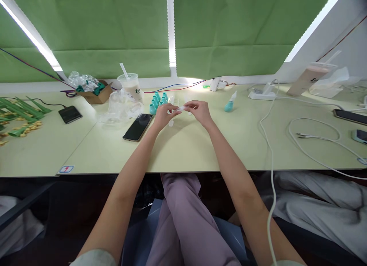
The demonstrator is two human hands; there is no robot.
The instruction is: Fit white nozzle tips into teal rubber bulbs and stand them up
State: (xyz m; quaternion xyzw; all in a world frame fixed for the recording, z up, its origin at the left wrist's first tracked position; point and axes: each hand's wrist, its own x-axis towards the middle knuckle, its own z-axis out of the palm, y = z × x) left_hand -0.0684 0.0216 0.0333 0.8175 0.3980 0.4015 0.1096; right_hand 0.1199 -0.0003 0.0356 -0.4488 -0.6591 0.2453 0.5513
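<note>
My left hand (164,115) and my right hand (200,111) meet over the middle of the pale table (183,151), fingertips pinching a small clear plastic piece (181,108) between them. A second clear piece (171,123) lies under my left hand. Just behind my left hand stands a cluster of several teal rubber bulbs (158,99). One assembled teal bulb with a white tip (230,103) stands apart to the right of my right hand.
A black phone (138,127) lies left of my hands, beside crumpled clear bags (120,107). Behind are a drink cup (131,86) and a cardboard box (96,93). Green parts (20,113) lie far left; white cables (309,137) lie right. Another person's legs (321,204) are at the right.
</note>
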